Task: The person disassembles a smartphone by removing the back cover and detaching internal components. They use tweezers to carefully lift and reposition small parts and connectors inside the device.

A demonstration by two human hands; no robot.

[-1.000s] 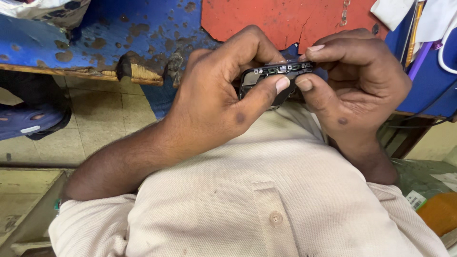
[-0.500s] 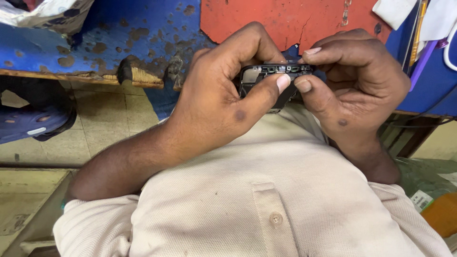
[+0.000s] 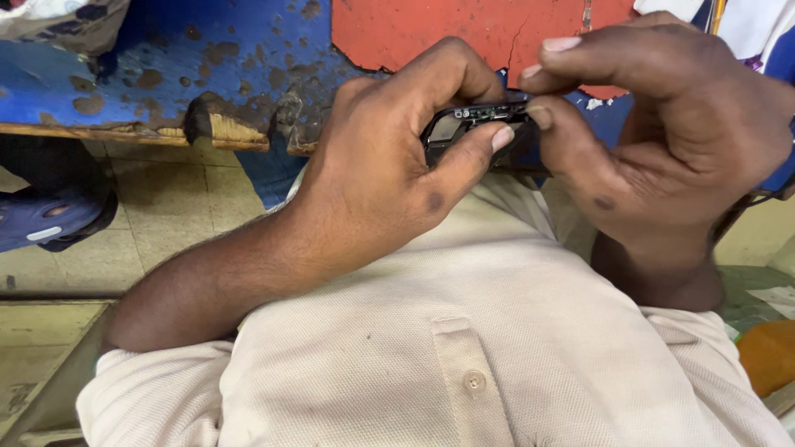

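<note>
A small black electronic device (image 3: 472, 124) with its casing open and inner parts showing is held in front of my chest. My left hand (image 3: 389, 174) wraps around its left end, thumb pressed on the near edge. My right hand (image 3: 662, 141) pinches the device's right end between thumb and forefinger, the other fingers curled above. Most of the device is hidden by my fingers. Below lies my beige buttoned shirt (image 3: 464, 348).
A worn bench (image 3: 166, 74) with chipped blue and red paint stands ahead over a tiled floor (image 3: 124, 215). A blue sandal (image 3: 50, 219) lies under it at left. White cloth (image 3: 745, 21) hangs at top right; an orange object (image 3: 770, 356) sits at right.
My right hand has risen and shifted right, its forefinger now lifted higher over the device's end. The left hand keeps its hold.
</note>
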